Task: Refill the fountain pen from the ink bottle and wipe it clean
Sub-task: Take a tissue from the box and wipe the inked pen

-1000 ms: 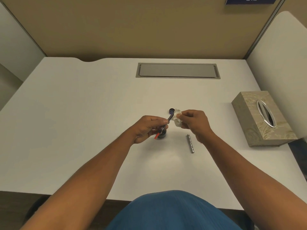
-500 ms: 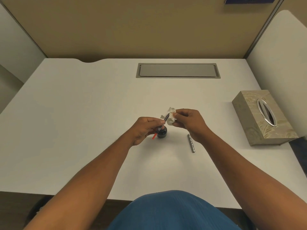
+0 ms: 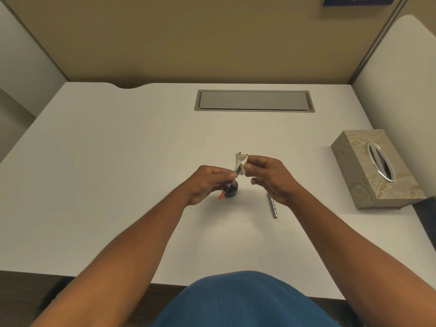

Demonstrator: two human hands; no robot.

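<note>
Nearest the viewer, a blue garment (image 3: 245,300) fills the bottom edge, and two bare forearms reach out over a smooth white desk (image 3: 99,175). One slim silver pen barrel (image 3: 272,206), ridged metal, lies flat on the desk just at 6 o'clock of the right hand (image 3: 271,178). The left hand (image 3: 207,182) is closed on the fountain pen section (image 3: 230,182), a thin part held aslant above the desk centre, its orange-red end (image 3: 220,196) pointing to 7 o'clock and its dark tip aimed at 1 o'clock. Directly behind it stands one small round ink bottle (image 3: 231,191), dark and glossy, on the desk; whether its cap is on cannot be told. The right hand's thumb and forefinger pinch one crumpled white tissue (image 3: 240,161) wrapped on the pen's tip, the other fingers curled loosely. At 3 o'clock, well apart, sits one rectangular tissue box (image 3: 375,175), beige with a leafy pattern and an oval chrome slot. Farther, at 12 o'clock, a flat grey cable hatch (image 3: 254,100) is set into the desk, before a tan partition wall (image 3: 188,38).
</note>
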